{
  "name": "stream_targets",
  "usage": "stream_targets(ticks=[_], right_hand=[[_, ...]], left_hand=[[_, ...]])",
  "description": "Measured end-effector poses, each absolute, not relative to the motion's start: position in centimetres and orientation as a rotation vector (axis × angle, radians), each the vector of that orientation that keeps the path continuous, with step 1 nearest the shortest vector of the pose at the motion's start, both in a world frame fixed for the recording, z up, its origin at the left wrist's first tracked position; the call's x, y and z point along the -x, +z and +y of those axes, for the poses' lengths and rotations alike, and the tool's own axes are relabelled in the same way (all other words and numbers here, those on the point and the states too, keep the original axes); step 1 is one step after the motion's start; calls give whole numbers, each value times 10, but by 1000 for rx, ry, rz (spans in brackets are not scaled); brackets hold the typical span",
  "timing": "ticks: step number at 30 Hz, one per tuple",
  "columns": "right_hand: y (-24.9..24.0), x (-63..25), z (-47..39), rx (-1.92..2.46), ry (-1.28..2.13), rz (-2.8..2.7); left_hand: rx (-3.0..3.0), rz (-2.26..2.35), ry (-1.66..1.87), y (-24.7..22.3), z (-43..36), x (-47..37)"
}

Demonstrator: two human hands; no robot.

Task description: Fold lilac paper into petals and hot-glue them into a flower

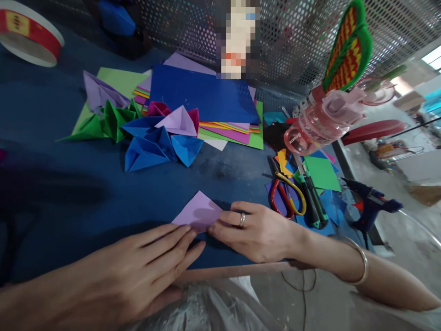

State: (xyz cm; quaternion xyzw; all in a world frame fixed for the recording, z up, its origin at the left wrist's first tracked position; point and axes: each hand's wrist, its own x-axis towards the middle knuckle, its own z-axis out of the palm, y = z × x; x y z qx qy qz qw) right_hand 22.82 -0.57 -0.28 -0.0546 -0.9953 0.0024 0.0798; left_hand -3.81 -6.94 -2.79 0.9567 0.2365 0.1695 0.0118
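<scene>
A small lilac sheet of origami paper (199, 209) lies on the blue tabletop near its front edge, one corner pointing away from me. My left hand (151, 257) rests with fingers stretched out, the fingertips on the sheet's near left edge. My right hand (251, 230), with a ring on one finger, has its thumb and fingers closed on the sheet's right corner. Fingers cover the near part of the paper, so any fold there is hidden. Beyond the sheet stand folded paper pieces in blue (149, 147), green (115, 122) and lilac (179, 120).
A stack of coloured paper (206, 92) lies behind the folded pieces. To the right are scissors (287, 197), a utility knife (313, 197), a pink bottle (317, 124) and a glue gun (372, 200). A tape roll (31, 30) sits far left. Perforated metal backs the table.
</scene>
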Motion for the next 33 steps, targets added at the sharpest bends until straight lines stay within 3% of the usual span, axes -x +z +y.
stream_targets(ticks=[33], right_hand=[[-3, -278, -17, 367, -39, -2946]], left_hand=[[-2818, 839, 546, -45, -74, 41]])
